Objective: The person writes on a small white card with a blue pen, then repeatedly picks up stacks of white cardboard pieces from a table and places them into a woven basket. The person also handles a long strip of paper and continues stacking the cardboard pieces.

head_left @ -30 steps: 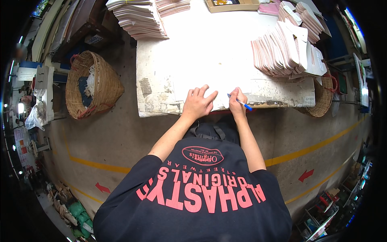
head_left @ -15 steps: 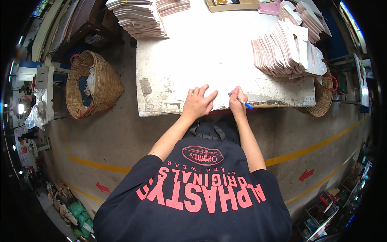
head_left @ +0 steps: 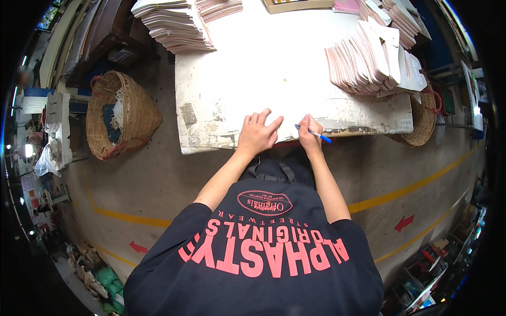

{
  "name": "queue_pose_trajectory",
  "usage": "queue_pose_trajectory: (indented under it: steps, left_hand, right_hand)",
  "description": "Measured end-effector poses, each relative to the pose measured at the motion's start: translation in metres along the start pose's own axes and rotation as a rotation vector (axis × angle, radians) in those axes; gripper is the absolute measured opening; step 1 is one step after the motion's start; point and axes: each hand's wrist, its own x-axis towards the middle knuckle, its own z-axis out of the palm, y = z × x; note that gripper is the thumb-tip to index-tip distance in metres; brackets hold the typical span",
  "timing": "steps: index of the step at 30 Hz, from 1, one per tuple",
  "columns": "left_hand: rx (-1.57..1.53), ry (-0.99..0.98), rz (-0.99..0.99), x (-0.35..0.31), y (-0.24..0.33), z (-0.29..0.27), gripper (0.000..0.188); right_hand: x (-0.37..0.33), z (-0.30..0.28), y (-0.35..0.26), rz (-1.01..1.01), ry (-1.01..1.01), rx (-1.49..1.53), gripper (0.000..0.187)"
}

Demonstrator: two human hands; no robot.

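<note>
My left hand [head_left: 258, 132] lies on the near edge of a white worktable [head_left: 208, 113], fingers spread, pressing on what looks like a white sheet. Glare washes out the sheet's outline, so its extent is hard to make out. In my right hand [head_left: 310, 131] is a blue pen [head_left: 324, 138], gripped between thumb and fingers. Its tip slants down to the left, close to the table surface between my hands. Whether the tip touches the surface I cannot tell.
Pink-edged white pieces [head_left: 358, 60] stand fanned at the table's right. Another stack [head_left: 176, 26] rises at the far left, near a cardboard tray [head_left: 300, 5]. A wicker basket [head_left: 142, 113] stands on the floor left; a second basket [head_left: 421, 124] is partly under the right corner.
The view has shifted slightly, so the table and stacks sit a little differently in the picture. My left hand stays in place; the pen in my right hand has moved barely, if at all.
</note>
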Motion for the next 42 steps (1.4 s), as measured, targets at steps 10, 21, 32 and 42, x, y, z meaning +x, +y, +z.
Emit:
queue_pose_trajectory:
  steps: [10,21,32,42]
  left_hand:
    - [0.000,0.007,-0.002,0.001,0.000,-0.001,0.049]
    - [0.004,0.006,-0.002,0.001,0.001,-0.001,0.051]
    - [0.004,0.001,-0.004,0.000,0.001,-0.002,0.051]
    - [-0.005,-0.008,-0.006,0.000,0.000,-0.001,0.051]
  right_hand:
    - [0.001,0.000,-0.003,-0.032,0.022,-0.021,0.044]
    - [0.002,-0.002,-0.008,-0.023,0.004,-0.023,0.042]
    - [0.001,0.000,0.000,0.026,0.042,-0.056,0.045]
    - [-0.001,-0.009,0.008,0.062,0.074,-0.005,0.048]
